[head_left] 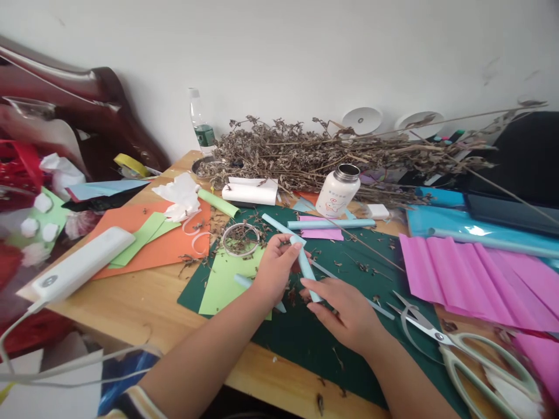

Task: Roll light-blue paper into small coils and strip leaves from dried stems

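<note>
Above the dark green cutting mat, I hold a light blue rolled paper tube slanting between both hands. My left hand pinches its upper end between thumb and fingers. Lower down, the fingers of my right hand close round the tube's bottom part. Another thin blue paper roll lies just beyond my left fingers. A longer blue roll rests across pink paper behind them. Under my left forearm are light green paper and a partly hidden blue piece. A pale ring sits among dried leaf bits.
Large scissors lie half open at right, near pink crepe paper. Behind stand an uncapped white bottle and a clear plastic bottle. Dried stems stretch along the wall. Orange paper and a white corded device are left.
</note>
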The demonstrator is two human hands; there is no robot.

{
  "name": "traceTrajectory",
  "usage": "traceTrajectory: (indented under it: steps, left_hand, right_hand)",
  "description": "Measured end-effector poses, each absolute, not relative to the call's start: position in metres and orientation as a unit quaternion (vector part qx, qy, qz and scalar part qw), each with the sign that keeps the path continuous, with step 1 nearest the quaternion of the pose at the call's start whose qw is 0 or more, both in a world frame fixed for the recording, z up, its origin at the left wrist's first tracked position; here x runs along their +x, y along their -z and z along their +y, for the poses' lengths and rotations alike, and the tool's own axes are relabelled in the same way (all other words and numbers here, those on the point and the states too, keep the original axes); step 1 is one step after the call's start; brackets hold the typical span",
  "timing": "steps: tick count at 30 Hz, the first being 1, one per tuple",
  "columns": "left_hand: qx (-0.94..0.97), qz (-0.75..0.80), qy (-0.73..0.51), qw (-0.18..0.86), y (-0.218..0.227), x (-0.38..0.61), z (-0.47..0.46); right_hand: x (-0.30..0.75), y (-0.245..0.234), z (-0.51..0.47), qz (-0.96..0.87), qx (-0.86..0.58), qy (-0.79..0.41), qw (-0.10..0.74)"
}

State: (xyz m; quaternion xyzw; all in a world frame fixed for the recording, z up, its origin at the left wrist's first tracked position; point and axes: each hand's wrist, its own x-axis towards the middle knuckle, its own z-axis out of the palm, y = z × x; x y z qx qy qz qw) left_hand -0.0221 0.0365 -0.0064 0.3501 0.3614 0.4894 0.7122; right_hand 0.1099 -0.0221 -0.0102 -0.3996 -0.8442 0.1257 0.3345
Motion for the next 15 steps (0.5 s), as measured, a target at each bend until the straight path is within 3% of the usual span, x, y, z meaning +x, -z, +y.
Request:
traceTrajectory:
  steps: [15]
  left_hand:
    - [0.326,0.356,-0.483,0.731,0.0056,-0.0223,0.0363]
  right_hand:
    - [0.1088,0.0083,-0.0185,-0.816,-0.382,-0.259,0.349]
